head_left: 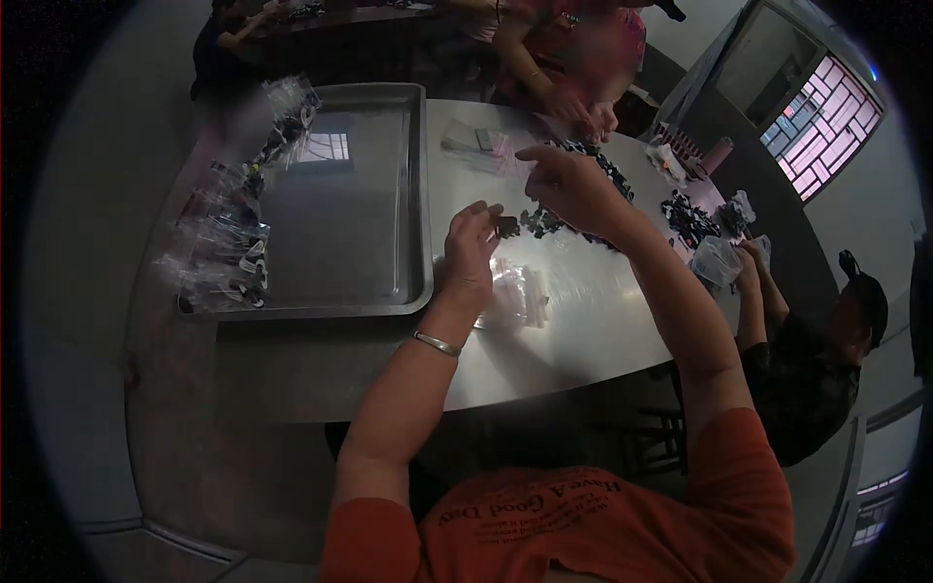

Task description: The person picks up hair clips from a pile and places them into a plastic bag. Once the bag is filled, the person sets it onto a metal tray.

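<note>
My left hand (471,245), with a silver bangle on its wrist, is raised over the metal table beside the tray. A small black piece (506,226) is at its fingertips, held between fingers and thumb; its exact kind is too small to tell. To the right, my right hand (575,187) hovers above the table with one finger stretched out and the others bent. Nothing shows between its fingers. Under and beyond it lies a pile of small black pieces (546,223). Clear plastic bags (520,294) lie just below my left hand.
A large metal tray (425,194) stands left, with several filled clear bags (228,233) along its left edge. More flat bags (476,146) lie behind my hands. Across the table a person's hands (588,117) work; at right another person holds a clear tub (717,260) near black pieces (690,219).
</note>
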The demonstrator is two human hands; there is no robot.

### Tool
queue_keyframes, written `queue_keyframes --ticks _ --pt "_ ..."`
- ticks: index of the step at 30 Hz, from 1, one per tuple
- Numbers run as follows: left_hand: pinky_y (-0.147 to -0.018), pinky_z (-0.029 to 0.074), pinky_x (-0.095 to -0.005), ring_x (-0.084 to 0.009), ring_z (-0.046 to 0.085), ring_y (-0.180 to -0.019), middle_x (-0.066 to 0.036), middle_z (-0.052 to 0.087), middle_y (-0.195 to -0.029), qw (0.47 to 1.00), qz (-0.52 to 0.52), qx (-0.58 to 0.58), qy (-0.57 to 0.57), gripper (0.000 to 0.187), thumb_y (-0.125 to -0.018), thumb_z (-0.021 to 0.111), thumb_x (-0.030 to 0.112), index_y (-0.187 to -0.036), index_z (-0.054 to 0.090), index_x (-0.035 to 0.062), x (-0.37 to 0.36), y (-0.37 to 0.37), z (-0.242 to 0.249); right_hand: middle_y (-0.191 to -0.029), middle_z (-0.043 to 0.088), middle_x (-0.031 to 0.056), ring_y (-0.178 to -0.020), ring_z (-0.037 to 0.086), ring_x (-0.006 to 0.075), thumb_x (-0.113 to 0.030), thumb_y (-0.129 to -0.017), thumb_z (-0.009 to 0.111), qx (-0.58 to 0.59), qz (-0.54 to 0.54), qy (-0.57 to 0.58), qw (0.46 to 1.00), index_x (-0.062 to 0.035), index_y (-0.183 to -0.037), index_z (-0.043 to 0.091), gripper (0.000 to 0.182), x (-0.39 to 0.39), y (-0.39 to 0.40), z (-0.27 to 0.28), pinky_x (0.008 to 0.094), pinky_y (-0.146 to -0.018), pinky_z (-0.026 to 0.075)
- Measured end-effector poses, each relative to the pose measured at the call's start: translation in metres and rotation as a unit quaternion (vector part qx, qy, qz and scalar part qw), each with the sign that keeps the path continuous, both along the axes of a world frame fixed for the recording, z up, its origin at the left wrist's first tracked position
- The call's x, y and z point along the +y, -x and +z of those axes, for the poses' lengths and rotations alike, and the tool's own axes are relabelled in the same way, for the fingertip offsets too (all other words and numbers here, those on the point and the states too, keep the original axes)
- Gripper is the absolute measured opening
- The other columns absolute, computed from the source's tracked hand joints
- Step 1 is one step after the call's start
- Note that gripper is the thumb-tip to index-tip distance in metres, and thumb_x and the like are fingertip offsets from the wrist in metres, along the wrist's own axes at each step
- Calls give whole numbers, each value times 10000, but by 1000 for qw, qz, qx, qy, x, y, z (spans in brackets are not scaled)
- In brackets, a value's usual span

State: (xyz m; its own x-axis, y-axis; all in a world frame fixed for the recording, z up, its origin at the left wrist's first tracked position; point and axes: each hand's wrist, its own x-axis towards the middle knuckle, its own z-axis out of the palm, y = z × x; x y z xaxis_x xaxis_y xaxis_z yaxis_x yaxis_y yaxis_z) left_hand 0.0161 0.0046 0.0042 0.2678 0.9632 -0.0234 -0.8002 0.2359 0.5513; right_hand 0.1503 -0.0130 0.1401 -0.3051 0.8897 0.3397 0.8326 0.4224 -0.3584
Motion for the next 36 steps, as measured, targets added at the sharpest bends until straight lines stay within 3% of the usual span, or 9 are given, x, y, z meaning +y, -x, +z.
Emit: queue_keyframes --ticks 6,8,13,16,18,22,25,29,36 --pt "-1020 288 -390 -288 412 -1184 -182 412 -1261 876 188 291 -334 746 -645 726 79 -1269 327 -7 5 -3 -5 -704 604 48 -615 571 106 -10 -785 588 38 68 68 995 6 -1147 543 364 1 -8 8 267 -568 475" --pt "-1027 265 -458 -355 342 -1237 -201 386 -1275 723 331 416 -440 848 -592 772 126 -1292 309 6 2 0 3 -712 611 57 -609 566 114 -2 -781 593 10 89 54 994 3 -1151 541 374 3 -11 10 276 -569 475" --pt "-1028 254 -473 -317 408 -1207 -144 483 -1203 632 305 517 -490 547 -595 793 145 -1061 531 29 -3 11 17 -733 649 118 -646 630 208 -24 -754 611 -9 83 75 994 14 -1119 568 370 -7 -5 22 314 -610 498" --pt "-798 484 -326 -202 624 -826 -96 623 -810 763 136 439 -454 479 -647 788 120 -1030 524 2 -2 9 12 -707 642 122 -628 626 205 -12 -738 611 -32 86 107 990 20 -1095 574 360 -16 -2 28 309 -596 495" --pt "-762 483 -300 -140 603 -755 -55 628 -757 815 68 423 -390 356 -658 788 127 -902 559 5 -6 8 15 -693 636 106 -617 615 169 -18 -752 626 9 73 96 993 20 -1107 567 363 -20 -8 24 295 -585 488" --pt "-651 461 -231 -71 553 -692 -25 619 -746 876 -9 394 -279 224 -730 761 133 -769 570 23 -8 8 13 -941 606 100 -809 582 145 -167 -773 731 359 62 140 921 24 -1292 398 645 -25 -32 -18 280 -721 487" --pt "-617 454 -206 -54 546 -677 -7 611 -744 881 9 376 -288 189 -757 739 98 -770 564 28 -11 5 11 -1134 527 153 -1039 537 218 -259 -683 808 335 10 86 938 19 -1368 291 901 -28 -41 -66 325 -892 443" --pt "-635 466 -203 -51 553 -704 5 601 -740 906 -30 341 -251 164 -767 721 70 -773 562 31 -16 2 11 -1025 592 109 -945 582 170 -44 -753 728 530 -4 146 836 25 -1323 367 678 -28 -33 -79 277 -835 475" --pt "-727 502 -295 -171 651 -783 -92 679 -827 775 5 520 -360 213 -739 717 150 -883 634 16 -22 9 33 -786 640 21 -721 588 80 58 -735 660 326 49 21 944 -21 -1171 556 455 -38 -26 -61 228 -670 482"
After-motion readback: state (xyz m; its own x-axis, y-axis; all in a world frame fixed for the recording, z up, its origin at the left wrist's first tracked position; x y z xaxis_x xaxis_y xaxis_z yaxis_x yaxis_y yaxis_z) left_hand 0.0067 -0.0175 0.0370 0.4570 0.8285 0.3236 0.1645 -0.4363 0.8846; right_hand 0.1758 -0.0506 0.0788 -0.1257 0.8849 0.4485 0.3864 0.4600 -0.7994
